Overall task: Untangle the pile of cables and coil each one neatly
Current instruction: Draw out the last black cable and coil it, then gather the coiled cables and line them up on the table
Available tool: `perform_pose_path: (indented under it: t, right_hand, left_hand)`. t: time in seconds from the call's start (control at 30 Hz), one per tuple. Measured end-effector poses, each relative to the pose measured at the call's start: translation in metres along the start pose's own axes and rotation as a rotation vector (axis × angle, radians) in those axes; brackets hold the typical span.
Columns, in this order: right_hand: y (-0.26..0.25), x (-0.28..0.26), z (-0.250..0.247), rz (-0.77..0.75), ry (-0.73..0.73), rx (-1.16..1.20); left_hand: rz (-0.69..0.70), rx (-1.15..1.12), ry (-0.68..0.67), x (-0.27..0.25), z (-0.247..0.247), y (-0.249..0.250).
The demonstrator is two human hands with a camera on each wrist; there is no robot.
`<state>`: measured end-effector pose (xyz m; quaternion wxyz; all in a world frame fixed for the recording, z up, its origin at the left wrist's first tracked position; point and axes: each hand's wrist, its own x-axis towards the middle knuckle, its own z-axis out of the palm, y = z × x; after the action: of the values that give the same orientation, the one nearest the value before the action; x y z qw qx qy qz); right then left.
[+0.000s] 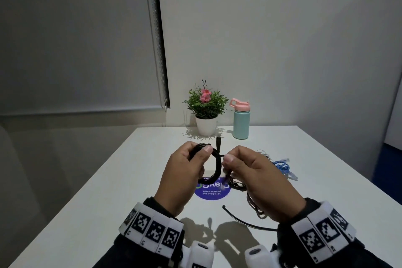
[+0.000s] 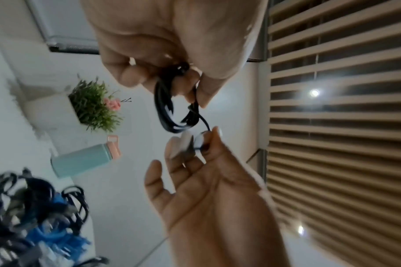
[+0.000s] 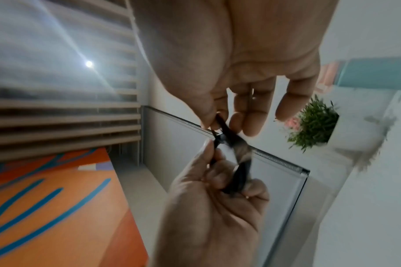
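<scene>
A thin black rubbery cable wound into a small round coil of several loops (image 1: 214, 164) hangs in the air above the white table (image 1: 134, 180), held between both hands near the table's middle. One plug end (image 1: 218, 144) sticks straight up from the top of the coil. The left hand (image 1: 181, 177) grips the coil's left side, fingers curled round the bundled loops and thumb pressed on top; the left wrist view shows the glossy strands (image 2: 172, 112) bunched under those fingers. The right hand (image 1: 258, 177) pinches a short loose stretch of the same cable between thumb and forefinger just beside the coil, its other fingers loosely spread, as the left wrist view shows (image 2: 195, 180). In the right wrist view the cable (image 3: 229, 142) is blurred, running between the two hands.

On the table, right of the hands, lies the rest of the pile: a dark tangle of thin cables (image 1: 250, 193) partly hidden by the right hand, with one black strand (image 1: 243, 219) curving out toward the near edge, and a coiled blue cable (image 1: 282, 167) farther right. Under the coil a round purple sticker with white lettering (image 1: 212, 191) lies flat on the smooth tabletop. At the far edge stand a green leafy plant with pink flowers in a white pot (image 1: 205, 111) and, just beside it, a mint-green cylindrical bottle with a pink lid (image 1: 241, 123)
</scene>
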<state>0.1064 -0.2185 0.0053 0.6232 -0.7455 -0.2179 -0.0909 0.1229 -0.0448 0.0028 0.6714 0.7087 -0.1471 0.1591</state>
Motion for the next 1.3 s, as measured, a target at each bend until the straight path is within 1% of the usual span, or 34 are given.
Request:
perform_pose_path:
  t: [0.03, 0.07, 0.13, 0.2, 0.23, 0.27, 0.3, 0.33, 0.4, 0.43, 0.47, 0.53, 0.6, 0.67, 0.73, 0.8, 0.83, 0.87, 0.93, 0.97, 1.0, 1.07, 1.13, 1.17, 1.23, 1.3]
  right_hand:
    - [0.002, 0.001, 0.000, -0.026, 0.042, -0.047]
    - [0.003, 0.001, 0.000, -0.056, 0.080, -0.099]
    - [0.007, 0.001, 0.001, -0.125, 0.137, -0.277]
    - [0.010, 0.000, 0.006, -0.179, 0.125, -0.533]
    - [0.011, -0.001, 0.009, -0.172, 0.099, -0.605]
    - [0.013, -0.001, 0.010, -0.132, 0.069, -0.620]
    - [0.014, -0.001, 0.012, -0.073, 0.028, -0.582]
    - [0.014, -0.001, 0.013, -0.002, -0.022, -0.476]
    - [0.013, -0.002, 0.017, 0.155, -0.096, -0.138]
    - [0.014, -0.002, 0.019, 0.217, -0.103, 0.010]
    - [0.016, -0.001, 0.019, 0.231, -0.078, 0.078]
    - [0.023, 0.002, 0.018, 0.186, 0.015, 0.042]
    - [0.030, 0.003, 0.019, 0.143, 0.091, -0.018]
    - [0.037, 0.002, 0.021, 0.154, 0.105, -0.012]
    - [0.043, 0.000, 0.027, 0.210, 0.040, 0.040]
    - [0.048, 0.000, 0.032, 0.288, -0.091, 0.117]
    - [0.049, -0.001, 0.034, 0.321, -0.174, 0.126]
    - [0.049, -0.003, 0.034, 0.339, -0.255, 0.099]
    - [0.050, -0.007, 0.034, 0.305, -0.374, -0.106]
    - [0.051, -0.009, 0.033, 0.275, -0.415, -0.236]
    - [0.052, -0.012, 0.034, 0.261, -0.450, -0.331]
    - [0.054, -0.016, 0.037, 0.284, -0.489, -0.370]
    - [0.051, -0.018, 0.037, 0.315, -0.506, -0.373]
    - [0.049, -0.018, 0.034, 0.314, -0.512, -0.411]
    - [0.041, -0.013, 0.023, 0.275, -0.491, -0.540]
    - [0.034, -0.002, 0.010, 0.241, -0.425, -0.701]
  left_hand:
    - [-0.044, -0.103, -0.034, 0.000, -0.001, 0.000]
    - [-0.099, -0.258, -0.080, 0.000, -0.002, 0.001]
    - [-0.186, -0.528, -0.161, 0.001, -0.003, 0.004]
    - [-0.242, -0.620, -0.184, 0.000, -0.002, 0.003]
    - [-0.269, -0.625, -0.186, 0.000, -0.001, 0.003]
    - [-0.296, -0.626, -0.186, 0.000, 0.001, 0.002]
    - [-0.307, -0.604, -0.186, 0.000, 0.001, 0.001]
    - [-0.300, -0.556, -0.182, 0.000, 0.001, 0.000]
    - [-0.247, -0.421, -0.180, 0.001, 0.001, -0.002]
    - [-0.223, -0.379, -0.196, 0.001, 0.001, -0.004]
    - [-0.208, -0.360, -0.214, 0.000, 0.001, -0.006]
    - [-0.181, -0.338, -0.203, -0.003, 0.002, -0.011]
    - [-0.177, -0.305, -0.147, -0.008, 0.002, -0.020]
    - [-0.169, -0.236, -0.126, -0.017, 0.001, -0.029]
    - [-0.112, -0.156, -0.119, -0.028, -0.001, -0.038]
    - [-0.058, -0.109, -0.049, -0.038, -0.008, -0.042]
    - [-0.075, -0.136, -0.020, -0.039, -0.014, -0.045]
    - [-0.136, -0.222, -0.025, -0.040, -0.020, -0.044]
    - [-0.301, -0.457, -0.127, -0.043, -0.027, -0.043]
    - [-0.363, -0.518, -0.180, -0.045, -0.027, -0.043]
    - [-0.402, -0.532, -0.206, -0.048, -0.027, -0.045]
    - [-0.417, -0.542, -0.194, -0.053, -0.024, -0.050]
    - [-0.395, -0.604, -0.133, -0.052, -0.024, -0.054]
    - [-0.392, -0.657, -0.105, -0.051, -0.026, -0.056]
    - [-0.403, -0.786, -0.066, -0.050, -0.030, -0.061]
    - [-0.422, -0.865, -0.023, -0.050, -0.031, -0.067]
